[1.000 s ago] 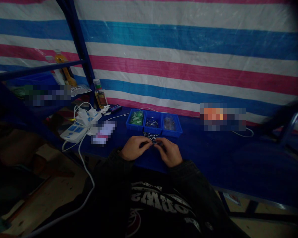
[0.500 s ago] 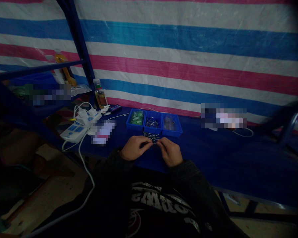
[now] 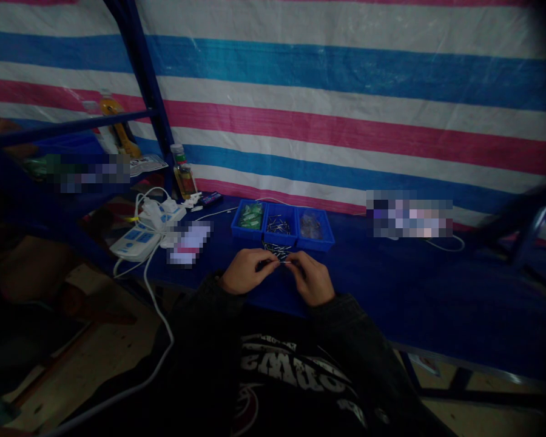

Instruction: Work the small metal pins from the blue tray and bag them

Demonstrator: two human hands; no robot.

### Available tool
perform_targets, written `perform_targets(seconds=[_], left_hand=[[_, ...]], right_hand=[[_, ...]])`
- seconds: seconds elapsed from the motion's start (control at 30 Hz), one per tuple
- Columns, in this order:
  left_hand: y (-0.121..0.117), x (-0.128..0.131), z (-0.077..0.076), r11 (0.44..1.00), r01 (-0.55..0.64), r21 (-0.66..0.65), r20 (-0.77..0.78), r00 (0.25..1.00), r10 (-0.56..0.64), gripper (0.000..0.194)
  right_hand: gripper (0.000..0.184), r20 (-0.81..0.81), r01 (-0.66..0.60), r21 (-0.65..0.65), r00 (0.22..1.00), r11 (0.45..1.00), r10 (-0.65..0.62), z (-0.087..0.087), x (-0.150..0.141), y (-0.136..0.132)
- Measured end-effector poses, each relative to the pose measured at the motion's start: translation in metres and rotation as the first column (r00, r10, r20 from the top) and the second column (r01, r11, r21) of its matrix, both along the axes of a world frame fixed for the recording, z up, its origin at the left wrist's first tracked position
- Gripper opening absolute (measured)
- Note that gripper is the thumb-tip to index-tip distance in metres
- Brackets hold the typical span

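My left hand (image 3: 246,271) and my right hand (image 3: 310,278) are close together above the blue table (image 3: 414,291), fingers pinched on a small thin metal piece (image 3: 282,263) held between them. Just beyond the fingertips lies a small heap of loose metal pins (image 3: 276,249). Behind it stand three small blue bins (image 3: 282,226) side by side: the left one holds green parts, the middle one metal pins, the right one clear bags.
A white power strip (image 3: 139,240) with plugs and a white cable lies at the left. A small bottle (image 3: 184,173) stands by a blue frame post (image 3: 145,85). A striped tarp (image 3: 346,109) hangs behind the table. Blurred patches sit at left and right.
Both hands stay almost in place, with only slight finger motion on the small piece. The blurred patch at the right changes colour.
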State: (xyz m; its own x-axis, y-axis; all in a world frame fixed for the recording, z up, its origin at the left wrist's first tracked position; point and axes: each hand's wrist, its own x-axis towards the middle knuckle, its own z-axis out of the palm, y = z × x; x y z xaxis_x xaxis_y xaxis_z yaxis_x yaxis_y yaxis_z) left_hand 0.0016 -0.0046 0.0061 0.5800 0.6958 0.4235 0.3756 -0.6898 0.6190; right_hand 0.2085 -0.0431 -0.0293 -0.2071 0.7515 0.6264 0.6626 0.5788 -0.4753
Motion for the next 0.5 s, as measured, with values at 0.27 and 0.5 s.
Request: perform_targets(seconds=[0.27,0.5], left_hand=[[0.0001,-0.0001,0.0,1.0,0.003,0.0,0.009,1.0,-0.003,0.019],[0.0,0.0,0.0005,1.0,0.004,-0.006,0.011,1.0,-0.004,0.02]], right_hand=[[0.018,0.006,0.006,-0.024,1.0,1.0,-0.006,0.0004,0.0007,0.0011],[0.009,-0.014,0.024,-0.036,1.0,0.999,-0.024,-0.0019,0.0001,-0.0002]])
